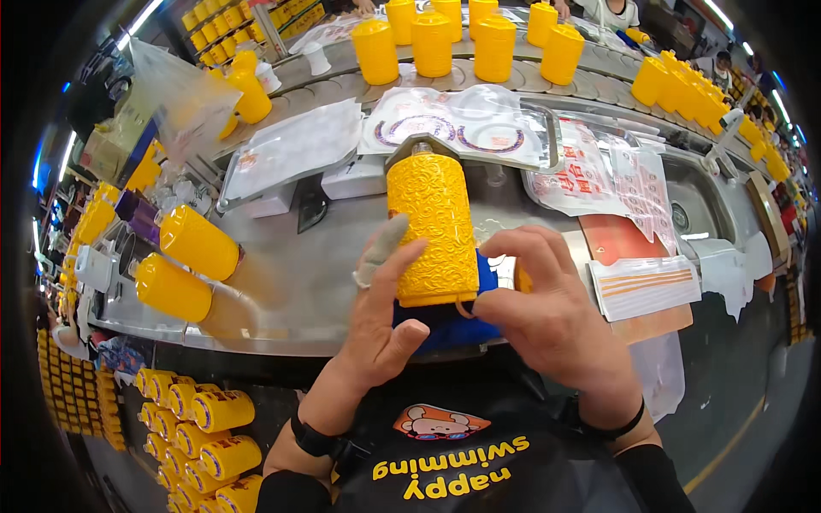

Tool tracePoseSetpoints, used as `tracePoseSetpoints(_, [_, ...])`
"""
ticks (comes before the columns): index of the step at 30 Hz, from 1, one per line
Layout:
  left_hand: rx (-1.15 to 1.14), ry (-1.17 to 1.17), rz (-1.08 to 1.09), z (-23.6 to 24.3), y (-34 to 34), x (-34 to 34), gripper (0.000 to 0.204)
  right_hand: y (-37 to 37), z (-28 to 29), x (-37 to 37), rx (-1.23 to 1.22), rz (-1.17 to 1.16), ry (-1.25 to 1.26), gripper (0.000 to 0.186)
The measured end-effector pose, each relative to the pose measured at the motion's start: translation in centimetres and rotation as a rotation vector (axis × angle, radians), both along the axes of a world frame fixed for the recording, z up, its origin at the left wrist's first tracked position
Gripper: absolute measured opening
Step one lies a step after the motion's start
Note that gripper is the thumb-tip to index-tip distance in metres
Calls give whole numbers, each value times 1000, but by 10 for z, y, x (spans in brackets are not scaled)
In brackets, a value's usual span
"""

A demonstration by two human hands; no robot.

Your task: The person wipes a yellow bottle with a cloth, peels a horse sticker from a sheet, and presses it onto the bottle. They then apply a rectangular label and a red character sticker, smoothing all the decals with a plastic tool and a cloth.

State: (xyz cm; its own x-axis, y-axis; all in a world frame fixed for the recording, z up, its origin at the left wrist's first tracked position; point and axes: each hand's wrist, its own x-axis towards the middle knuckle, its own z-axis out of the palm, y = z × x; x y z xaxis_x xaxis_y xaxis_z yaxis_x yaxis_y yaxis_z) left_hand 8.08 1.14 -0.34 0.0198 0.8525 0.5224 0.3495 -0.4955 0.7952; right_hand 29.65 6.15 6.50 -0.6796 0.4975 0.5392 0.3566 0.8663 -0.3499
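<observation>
A yellow embossed bottle [432, 227] lies on its side with its neck pointing away from me, propped over something blue [457, 332]. My left hand [380, 321] is at its left side, a finger against the embossed wall and the thumb held apart. A pale covering wraps one of that hand's fingers. At the base's near right edge, my right hand [547, 316] pinches a thin tan strip [464, 308] between thumb and finger. The strip curls down from the bottle's rim. Beyond the neck, a tray holds white sheets with curved printed labels [492, 137].
Right of me lies a white sheet with gold strips [646, 282], beside a sink [697, 201]. Two yellow bottles [175, 286] lie at left. Upright yellow bottles [432, 43] stand on a conveyor [338, 90]. More bottles [227, 457] are stacked at lower left.
</observation>
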Motion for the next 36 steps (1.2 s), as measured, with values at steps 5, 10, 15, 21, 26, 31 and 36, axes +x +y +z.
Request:
tracePoseSetpoints(5, [19, 271, -43, 13, 1, -5, 24, -1, -13, -11, -110, 32, 76, 13])
tracePoseSetpoints(10, [13, 204, 216, 0, -6, -3, 16, 3, -34, -10, -286, -14, 159, 11])
tracePoseSetpoints(15, [44, 284, 286, -6, -7, -3, 16, 7, -42, -8, -271, -29, 149, 12])
tracePoseSetpoints(21, [-23, 148, 301, -11, -5, -3, 17, 9, -42, -4, -320, -46, 151, 12])
tracePoseSetpoints(26, [-119, -169, 194, -16, -2, -1, 22, 11, -43, 0, -328, -30, 157, 11])
tracePoseSetpoints(31, [-206, -91, 142, -12, -1, 4, 32, 12, -42, 3, -325, -31, 144, 11])
tracePoseSetpoints(36, [-183, -67, 141, -10, 0, 8, 34, 13, -43, 6, -336, -33, 132, 11])
